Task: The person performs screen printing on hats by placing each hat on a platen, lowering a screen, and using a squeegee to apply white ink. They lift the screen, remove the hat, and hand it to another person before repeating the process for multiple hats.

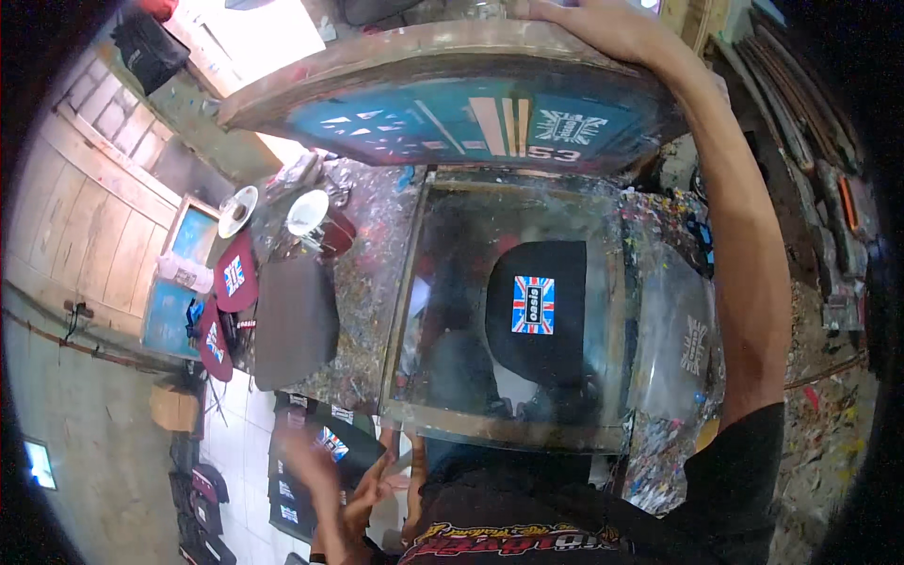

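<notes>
My right hand (pixel 607 26) grips the top edge of a raised screen printing frame (pixel 367 58), whose blue-green mesh carries flag and stripe shapes. Below it, on a glass-topped board (pixel 443 282), lies a black curved fabric panel (pixel 556 348) printed with a red, white and blue flag. My left hand (pixel 309 460) is low on the left, smeared by motion, close to black printed panels (pixel 358 447) lying lower down. Whether it holds anything is hidden by the blur. Bare skin beside it, perhaps another hand or feet, cannot be made out.
Left on the paint-spattered bench are a dark grey panel (pixel 297 325), maroon printed panels (pixel 235 273) and a paint pot (pixel 330 231). A white lid (pixel 237 212) sits behind. A clear printed sheet (pixel 673 334) lies right. Several frames (pixel 796 94) lean at the far right.
</notes>
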`<state>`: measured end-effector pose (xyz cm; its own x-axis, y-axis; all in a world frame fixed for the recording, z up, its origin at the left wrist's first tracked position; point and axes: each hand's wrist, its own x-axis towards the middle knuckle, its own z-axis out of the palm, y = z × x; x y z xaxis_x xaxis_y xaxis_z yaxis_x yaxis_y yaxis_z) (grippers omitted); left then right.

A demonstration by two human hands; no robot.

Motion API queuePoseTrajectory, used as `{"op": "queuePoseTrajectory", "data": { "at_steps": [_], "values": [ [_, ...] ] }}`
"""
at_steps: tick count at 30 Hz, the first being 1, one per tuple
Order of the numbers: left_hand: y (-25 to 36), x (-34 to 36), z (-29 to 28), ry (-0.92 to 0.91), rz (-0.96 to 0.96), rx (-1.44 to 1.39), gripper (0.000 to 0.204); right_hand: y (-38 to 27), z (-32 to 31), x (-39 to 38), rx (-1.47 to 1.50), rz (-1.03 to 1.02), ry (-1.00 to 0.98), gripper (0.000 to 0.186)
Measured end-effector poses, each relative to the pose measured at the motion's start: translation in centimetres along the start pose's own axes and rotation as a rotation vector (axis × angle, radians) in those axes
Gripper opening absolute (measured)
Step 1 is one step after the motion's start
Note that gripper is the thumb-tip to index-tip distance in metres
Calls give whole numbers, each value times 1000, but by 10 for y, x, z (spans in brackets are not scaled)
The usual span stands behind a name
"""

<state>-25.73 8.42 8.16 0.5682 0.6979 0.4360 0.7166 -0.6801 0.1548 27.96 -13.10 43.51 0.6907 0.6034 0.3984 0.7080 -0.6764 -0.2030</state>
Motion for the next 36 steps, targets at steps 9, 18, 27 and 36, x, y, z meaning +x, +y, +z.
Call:
{"op": "queuePoseTrajectory", "data": {
  "at_steps": [9,18,27,36],
  "values": [
    [415,-87,89,-498,1339,-1005,51,-26,-5,-20,40,-40,-21,76],
    [228,49,122,-508,838,-344,66,2,2,12,89,-66,8,77],
    [225,53,139,-602,922,-246,74,8,3,35,22,12,-57,85],
    [227,53,139,-535,960,-249,72,9,2,36,10,-3,-59,88]
  ]
}}
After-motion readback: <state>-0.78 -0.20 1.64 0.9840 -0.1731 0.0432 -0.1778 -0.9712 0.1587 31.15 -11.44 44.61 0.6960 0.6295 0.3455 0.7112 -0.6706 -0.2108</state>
